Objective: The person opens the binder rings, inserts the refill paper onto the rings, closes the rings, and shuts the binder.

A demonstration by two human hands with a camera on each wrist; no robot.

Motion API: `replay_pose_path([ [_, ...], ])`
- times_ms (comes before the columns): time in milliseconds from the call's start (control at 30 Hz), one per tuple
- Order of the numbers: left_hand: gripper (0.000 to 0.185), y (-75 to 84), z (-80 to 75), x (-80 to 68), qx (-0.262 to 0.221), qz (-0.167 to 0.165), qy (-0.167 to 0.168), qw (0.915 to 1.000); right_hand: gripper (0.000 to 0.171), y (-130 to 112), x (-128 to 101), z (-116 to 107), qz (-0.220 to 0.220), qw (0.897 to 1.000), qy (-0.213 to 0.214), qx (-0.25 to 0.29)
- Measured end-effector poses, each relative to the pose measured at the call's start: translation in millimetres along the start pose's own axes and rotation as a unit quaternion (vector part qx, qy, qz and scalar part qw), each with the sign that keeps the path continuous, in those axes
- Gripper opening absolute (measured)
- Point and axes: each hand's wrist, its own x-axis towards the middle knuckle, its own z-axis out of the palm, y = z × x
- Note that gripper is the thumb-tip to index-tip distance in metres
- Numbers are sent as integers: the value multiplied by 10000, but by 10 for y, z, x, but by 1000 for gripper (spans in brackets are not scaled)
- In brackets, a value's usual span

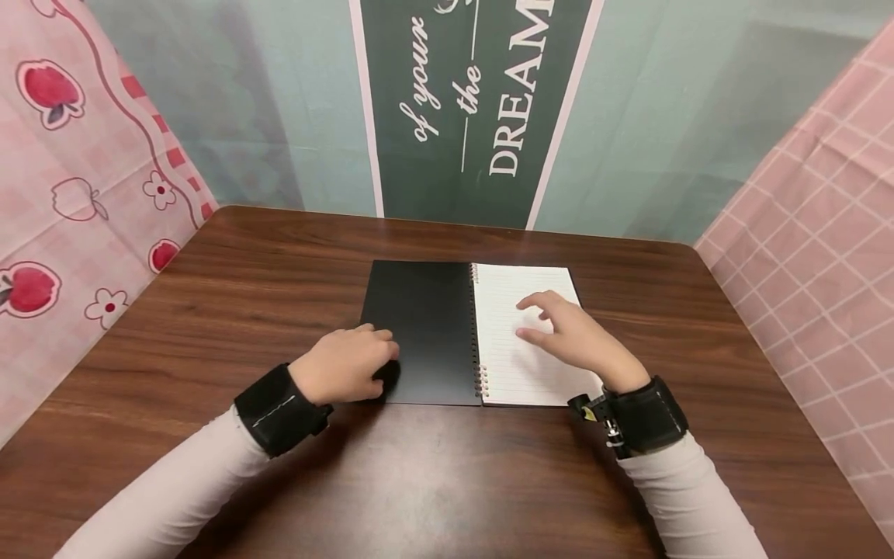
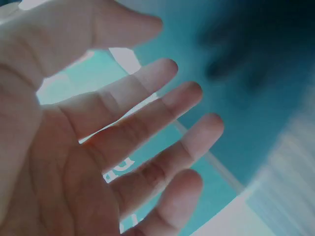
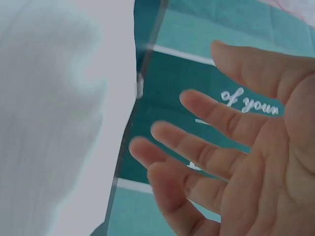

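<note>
notebook: we see an open spiral-bound lined notebook (image 1: 520,334) with black cover, frame centre
left hand (image 1: 344,363): relaxed on cover, holding nothing
right hand (image 1: 576,338): fingers spread over page, holding nothing

The notebook (image 1: 475,334) had a black cover and white lined pages; the worktop (image 1: 447,481) was dark brown woodgrain, with pink checked cloth (image 1: 824,233) alongside.

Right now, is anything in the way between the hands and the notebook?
Nothing visible. The notebook lies open on the table. The left hand rests at the black cover's near left corner, and the right hand is over the lined page, fingers spread.
</note>
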Motion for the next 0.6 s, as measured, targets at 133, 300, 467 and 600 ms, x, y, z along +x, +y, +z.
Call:
replay_pose_path([
  [133,39,-45,39,-108,179,-28,-136,9997,46,48,0,-85,186,9998,96,-33],
  [300,57,-24,85,-165,348,-29,-353,9988,56,135,-8,-157,515,9987,-53,-12],
  [467,59,22,95,-175,421,11,-474,9980,63,224,-12,-171,729,9967,-317,131],
  [600,52,38,108,-165,584,197,-238,9978,67,283,-12,-167,814,9950,-568,146],
])
